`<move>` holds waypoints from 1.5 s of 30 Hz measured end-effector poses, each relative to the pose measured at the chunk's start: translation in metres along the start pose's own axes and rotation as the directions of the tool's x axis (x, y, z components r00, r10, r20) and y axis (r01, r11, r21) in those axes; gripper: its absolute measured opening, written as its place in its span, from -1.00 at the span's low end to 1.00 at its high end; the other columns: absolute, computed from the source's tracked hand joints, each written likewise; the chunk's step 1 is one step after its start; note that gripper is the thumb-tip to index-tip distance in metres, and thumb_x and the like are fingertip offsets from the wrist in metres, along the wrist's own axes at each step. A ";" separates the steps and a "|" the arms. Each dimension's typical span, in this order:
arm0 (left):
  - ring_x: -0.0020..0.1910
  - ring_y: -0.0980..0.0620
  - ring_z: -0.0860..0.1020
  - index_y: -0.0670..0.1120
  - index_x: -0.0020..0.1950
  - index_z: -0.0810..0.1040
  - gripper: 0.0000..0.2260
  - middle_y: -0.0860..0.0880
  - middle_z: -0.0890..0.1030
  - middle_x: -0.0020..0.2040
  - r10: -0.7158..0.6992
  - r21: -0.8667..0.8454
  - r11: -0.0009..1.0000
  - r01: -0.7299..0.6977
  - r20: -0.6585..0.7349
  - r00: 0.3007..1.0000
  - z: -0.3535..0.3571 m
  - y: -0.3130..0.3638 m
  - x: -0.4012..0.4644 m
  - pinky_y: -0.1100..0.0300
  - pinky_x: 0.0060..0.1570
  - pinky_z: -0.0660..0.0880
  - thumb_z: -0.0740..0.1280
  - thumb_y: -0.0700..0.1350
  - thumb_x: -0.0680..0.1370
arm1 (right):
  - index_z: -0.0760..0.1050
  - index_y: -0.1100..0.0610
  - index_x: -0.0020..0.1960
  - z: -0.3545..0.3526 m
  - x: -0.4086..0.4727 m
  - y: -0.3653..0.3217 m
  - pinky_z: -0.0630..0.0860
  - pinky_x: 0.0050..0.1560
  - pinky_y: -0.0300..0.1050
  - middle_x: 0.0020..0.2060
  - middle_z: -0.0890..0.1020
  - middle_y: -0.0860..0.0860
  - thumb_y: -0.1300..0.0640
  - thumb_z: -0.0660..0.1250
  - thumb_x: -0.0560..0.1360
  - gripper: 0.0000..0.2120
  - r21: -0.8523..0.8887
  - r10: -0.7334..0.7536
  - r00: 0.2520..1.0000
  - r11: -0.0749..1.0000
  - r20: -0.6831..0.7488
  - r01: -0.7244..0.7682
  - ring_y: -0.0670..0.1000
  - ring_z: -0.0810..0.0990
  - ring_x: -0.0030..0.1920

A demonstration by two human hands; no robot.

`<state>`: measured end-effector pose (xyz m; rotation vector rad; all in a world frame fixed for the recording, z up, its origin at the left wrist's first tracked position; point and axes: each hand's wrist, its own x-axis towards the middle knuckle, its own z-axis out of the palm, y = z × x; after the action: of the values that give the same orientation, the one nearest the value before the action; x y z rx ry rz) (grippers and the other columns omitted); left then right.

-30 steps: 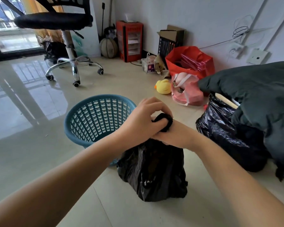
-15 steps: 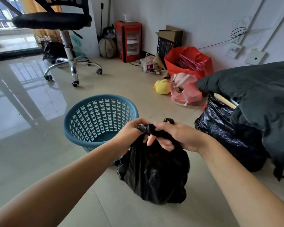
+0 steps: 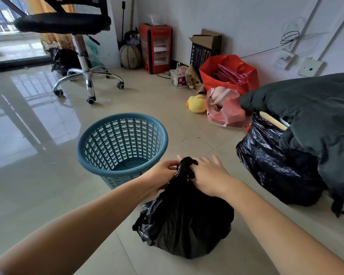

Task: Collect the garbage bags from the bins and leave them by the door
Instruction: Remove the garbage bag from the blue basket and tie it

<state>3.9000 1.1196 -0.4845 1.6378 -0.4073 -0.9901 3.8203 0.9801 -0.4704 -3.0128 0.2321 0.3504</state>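
Both hands meet on the gathered neck of the small black garbage bag (image 3: 184,217). My left hand (image 3: 159,173) pinches the twisted plastic from the 9 o'clock side, fingers curled round it. My right hand (image 3: 209,175) holds the neck from the 3 o'clock side; thumb and lower fingers wrap the bunch, while the upper fingers stand nearly straight, pointing toward 12 o'clock. Both forearms run in from the bottom corners, bare, converging on the knot.

The bag sits on the tiled floor (image 3: 38,185) at about 6 o'clock, body slack and crumpled, thin glossy film, full at the base and drawn tight at the top.

At 10 o'clock from the grip, just beside the bag, stands the blue basket (image 3: 122,143): round, perforated plastic walls, upright, no liner visible inside. Its near wall is partly hidden by my left wrist.

At 3 o'clock, apart from the small bag, a larger black bag (image 3: 272,167), wrinkled and shiny, with a pale stick poking from its mouth. A dark padded garment (image 3: 310,114) lies over its top.

Farther out, 1 o'clock: a pink bag (image 3: 226,110), a red bag (image 3: 229,76) behind it, and a yellow plush duck (image 3: 197,104) beside them. At 11 o'clock, an office chair (image 3: 83,56) on a chrome wheeled base. Floor is polished, reflecting the window.
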 end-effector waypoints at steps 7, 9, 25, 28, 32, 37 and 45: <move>-0.39 0.04 0.31 -0.21 -0.26 0.39 -0.82 -0.07 0.36 -0.39 0.239 0.423 0.898 -0.120 -0.240 0.941 -0.001 -0.003 0.009 0.19 -0.38 0.25 0.15 -0.25 0.54 | 0.31 -0.05 0.40 -0.006 -0.001 0.001 -0.15 0.48 0.30 0.35 0.45 0.00 -0.07 0.04 0.62 -0.62 0.311 -0.057 0.995 0.950 0.076 0.031 0.05 0.28 0.44; -0.45 0.05 0.29 -0.14 -0.33 0.33 -0.78 -0.02 0.31 -0.46 0.209 0.487 0.872 -0.049 -0.281 0.937 -0.008 -0.005 0.015 0.21 -0.43 0.23 0.16 -0.21 0.54 | 0.50 -0.04 0.20 -0.021 -0.006 0.008 0.23 0.45 0.00 0.16 0.61 0.05 -0.05 0.09 0.62 -0.72 0.599 -0.043 0.998 0.798 -0.039 0.058 0.03 0.52 0.25; -0.42 -0.03 0.63 -0.13 -0.22 0.44 -0.80 -0.06 0.61 -0.28 -0.314 0.757 0.365 0.542 -0.448 0.837 -0.107 -0.105 -0.028 0.23 -0.41 0.56 0.13 -0.05 0.50 | 0.44 0.16 -0.30 0.141 -0.057 0.125 0.41 -0.16 -0.18 -0.40 0.60 -0.01 0.04 0.03 0.65 -0.57 0.497 0.414 0.798 0.628 0.438 -0.599 0.00 0.58 -0.33; -0.44 0.01 0.61 -0.12 -0.24 0.44 -0.78 -0.03 0.58 -0.27 -0.273 0.784 0.326 0.528 -0.457 0.847 -0.108 -0.109 -0.029 0.28 -0.46 0.49 0.12 -0.07 0.52 | 0.40 0.14 -0.34 0.152 -0.057 0.128 0.42 -0.18 -0.14 -0.41 0.58 0.00 0.05 0.05 0.65 -0.57 0.480 0.427 0.800 0.644 0.421 -0.596 0.01 0.57 -0.37; -0.22 -0.02 0.54 -0.09 -0.08 0.53 -0.80 -0.01 0.55 -0.16 -0.018 0.889 0.208 0.408 -0.413 0.910 -0.103 -0.105 -0.025 0.22 -0.38 0.40 0.11 -0.16 0.53 | 0.48 0.14 -0.28 0.125 -0.044 0.133 0.43 -0.25 -0.18 -0.34 0.65 0.05 0.07 0.11 0.63 -0.63 0.617 0.436 0.823 0.549 0.363 -0.563 0.07 0.63 -0.24; -0.08 -0.02 0.54 -0.09 -0.09 0.52 -0.85 0.03 0.55 -0.08 0.211 0.961 0.276 0.027 -0.089 0.973 -0.063 -0.070 -0.026 0.16 -0.21 0.44 0.18 -0.25 0.52 | 0.50 0.17 -0.10 0.060 -0.017 0.104 0.52 -0.09 -0.10 -0.26 0.62 0.05 0.16 0.24 0.58 -0.87 0.932 0.324 0.893 0.074 0.313 -0.354 0.01 0.59 -0.19; 0.20 -0.01 0.43 0.01 0.41 0.33 -0.44 -0.03 0.42 0.24 0.498 0.797 0.534 -0.282 -0.027 0.867 0.010 0.004 -0.003 0.06 0.16 0.44 0.28 -0.27 0.43 | 0.49 0.14 0.16 -0.011 -0.003 0.009 0.48 -0.17 -0.26 -0.19 0.61 -0.04 0.20 0.16 0.60 -0.80 0.944 -0.251 0.930 0.260 0.268 -0.202 -0.13 0.57 -0.22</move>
<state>3.8908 1.1141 -0.4798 2.2642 -1.0987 -0.2035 3.8185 0.9709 -0.4600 -1.6155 0.2350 0.5124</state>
